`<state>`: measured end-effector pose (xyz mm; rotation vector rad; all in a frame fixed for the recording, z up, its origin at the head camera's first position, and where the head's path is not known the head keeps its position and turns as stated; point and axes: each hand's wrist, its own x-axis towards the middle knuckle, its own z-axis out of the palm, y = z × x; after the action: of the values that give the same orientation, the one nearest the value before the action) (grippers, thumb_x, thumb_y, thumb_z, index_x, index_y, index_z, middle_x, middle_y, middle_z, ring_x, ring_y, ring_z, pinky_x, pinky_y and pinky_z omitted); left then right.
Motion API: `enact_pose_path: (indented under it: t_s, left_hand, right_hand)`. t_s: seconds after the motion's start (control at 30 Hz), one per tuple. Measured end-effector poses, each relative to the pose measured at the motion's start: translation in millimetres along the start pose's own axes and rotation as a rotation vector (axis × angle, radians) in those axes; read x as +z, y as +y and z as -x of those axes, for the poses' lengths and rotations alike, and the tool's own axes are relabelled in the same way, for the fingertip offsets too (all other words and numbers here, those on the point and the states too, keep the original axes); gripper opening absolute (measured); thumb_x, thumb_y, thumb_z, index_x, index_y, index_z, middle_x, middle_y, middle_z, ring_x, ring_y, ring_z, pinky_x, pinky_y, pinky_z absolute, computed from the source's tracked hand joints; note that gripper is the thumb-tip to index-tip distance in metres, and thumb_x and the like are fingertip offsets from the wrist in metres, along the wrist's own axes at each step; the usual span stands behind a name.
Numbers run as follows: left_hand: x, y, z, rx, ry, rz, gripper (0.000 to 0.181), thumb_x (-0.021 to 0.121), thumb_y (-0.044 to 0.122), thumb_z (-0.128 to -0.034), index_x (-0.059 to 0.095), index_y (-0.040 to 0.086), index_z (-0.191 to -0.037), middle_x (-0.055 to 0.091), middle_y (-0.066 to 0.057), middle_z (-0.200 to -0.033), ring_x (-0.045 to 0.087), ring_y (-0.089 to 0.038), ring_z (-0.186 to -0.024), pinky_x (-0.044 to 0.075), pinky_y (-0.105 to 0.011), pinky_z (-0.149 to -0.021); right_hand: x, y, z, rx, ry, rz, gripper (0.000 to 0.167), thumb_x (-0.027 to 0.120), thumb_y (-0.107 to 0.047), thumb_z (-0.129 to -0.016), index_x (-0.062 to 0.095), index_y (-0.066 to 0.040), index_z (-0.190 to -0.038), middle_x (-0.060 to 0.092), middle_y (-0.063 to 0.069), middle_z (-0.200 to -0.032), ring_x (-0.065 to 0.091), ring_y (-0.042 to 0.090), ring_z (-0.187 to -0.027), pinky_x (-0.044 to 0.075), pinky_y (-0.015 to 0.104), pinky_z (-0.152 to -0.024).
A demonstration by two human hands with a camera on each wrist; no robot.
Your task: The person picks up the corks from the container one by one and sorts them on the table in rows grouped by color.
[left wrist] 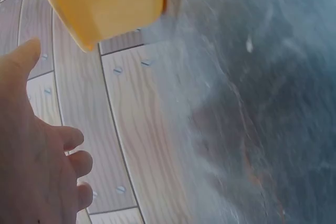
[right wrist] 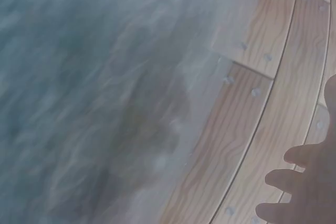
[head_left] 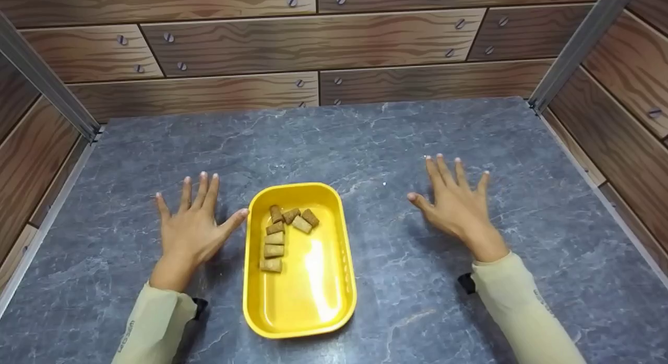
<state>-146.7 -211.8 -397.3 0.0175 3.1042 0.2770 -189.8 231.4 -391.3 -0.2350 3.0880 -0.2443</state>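
Yellow tray point(head_left: 284, 298), brown pieces point(head_left: 274, 239) inside, left hand point(head_left: 189, 232) and right hand point(head_left: 459, 207) spread wide, empty, sleeve lettering point(head_left: 126, 336) unreadable.

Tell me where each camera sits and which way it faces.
Head: worn on the head, facing forward and down at the yellow tray, tabletop and wood-patterned walls; left hand, right hand and sleeves show.
Left wrist: worn there, facing past the left hand at tray, tabletop and walls; thumb and fingers show.
Right wrist: worn there, facing tabletop and walls; part of the right hand shows.
Head and left wrist share the tray and left hand.
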Motion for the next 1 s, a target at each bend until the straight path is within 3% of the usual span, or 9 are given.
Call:
enact_pose_path:
  t_s: [0.2, 0.33, 0.5, 0.73, 1.0]
  left_hand:
    - [-1.8, 6.6, 3.1, 0.008, -0.031, 0.087, 0.095, 0.025, 0.078, -0.0882, -0.001, 0.017, -0.156, -0.002, -0.009, -0.162, -0.003, -0.035, -0.15, -0.021, -0.061, -0.112]
    - [0.6, 8.1, 5.4, 0.014, -0.054, 0.2, 0.091, 0.028, 0.074, -0.0911, -0.002, 0.018, -0.156, -0.002, -0.007, -0.162, -0.002, -0.035, -0.15, -0.016, -0.064, -0.113]
    - [7.5, 5.4, 9.2, 0.014, -0.118, 0.425, 0.08, 0.028, 0.064, -0.0968, -0.001, 0.019, -0.156, -0.002, -0.006, -0.163, -0.001, -0.036, -0.15, -0.01, -0.065, -0.114]
    - [13.5, 4.1, 13.7, 0.048, -0.221, 0.789, 0.071, 0.034, 0.045, -0.1021, 0.004, 0.011, -0.156, 0.0, -0.014, -0.163, 0.001, -0.036, -0.15, 0.003, -0.057, -0.12]
    - [17.8, 6.0, 17.1, 0.084, -0.315, 1.019, 0.068, 0.04, 0.032, -0.1024, 0.008, 0.004, -0.155, 0.006, -0.015, -0.162, 0.006, -0.033, -0.15, 0.008, -0.049, -0.122]
  right_hand:
    - [-6, -21, -1.5, -0.054, 0.02, -0.019, 0.093, 0.027, -0.077, -0.089, 0.006, -0.016, -0.157, 0.008, 0.01, -0.163, 0.005, 0.043, -0.148, -0.011, 0.073, -0.108]
    - [-8, -36, -0.7, -0.111, 0.048, -0.033, 0.092, 0.032, -0.074, -0.09, 0.007, -0.017, -0.157, 0.01, 0.009, -0.163, 0.007, 0.041, -0.148, -0.005, 0.073, -0.11]
    - [-6, -57, 2.1, -0.204, 0.069, -0.099, 0.093, 0.029, -0.077, -0.088, 0.007, -0.018, -0.157, 0.007, 0.006, -0.163, 0.004, 0.035, -0.15, -0.005, 0.07, -0.112]
    - [-2, -83, 7.6, -0.341, 0.117, -0.203, 0.106, 0.007, -0.087, -0.076, 0.012, -0.017, -0.156, 0.013, 0.005, -0.162, 0.011, 0.032, -0.15, -0.003, 0.062, -0.117]
    - [3, -107, 7.7, -0.445, 0.102, -0.277, 0.111, 0.006, -0.089, -0.074, 0.021, -0.014, -0.155, 0.023, 0.009, -0.16, 0.023, 0.033, -0.147, 0.005, 0.057, -0.12]
